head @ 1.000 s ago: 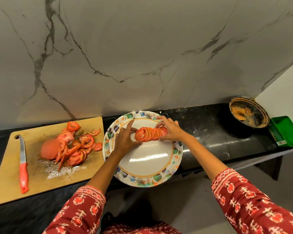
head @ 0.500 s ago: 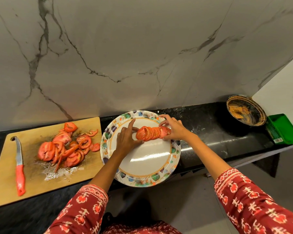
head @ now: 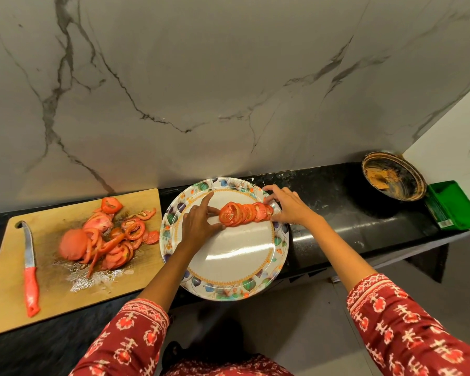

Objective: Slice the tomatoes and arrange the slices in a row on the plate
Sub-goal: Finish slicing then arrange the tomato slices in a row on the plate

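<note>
A row of overlapping tomato slices (head: 244, 213) lies across the far half of a white plate with a leaf-patterned rim (head: 228, 290). My left hand (head: 198, 221) rests on the plate at the row's left end, fingers spread, thumb and fingers touching the first slice. My right hand (head: 289, 206) touches the row's right end with its fingertips. More tomato slices and a tomato end piece (head: 106, 236) are piled on the wooden cutting board (head: 8, 302) to the left. A red-handled knife (head: 30, 270) lies on the board's left side.
The plate and board sit on a narrow black counter (head: 337, 226) against a marble wall. A dirty round pan (head: 391, 176) and a green tray (head: 453, 204) stand at the counter's right end. The plate overhangs the counter's front edge.
The row of slices has spread longer toward the right, and my right hand has shifted right with it. My left hand stays at the left end.
</note>
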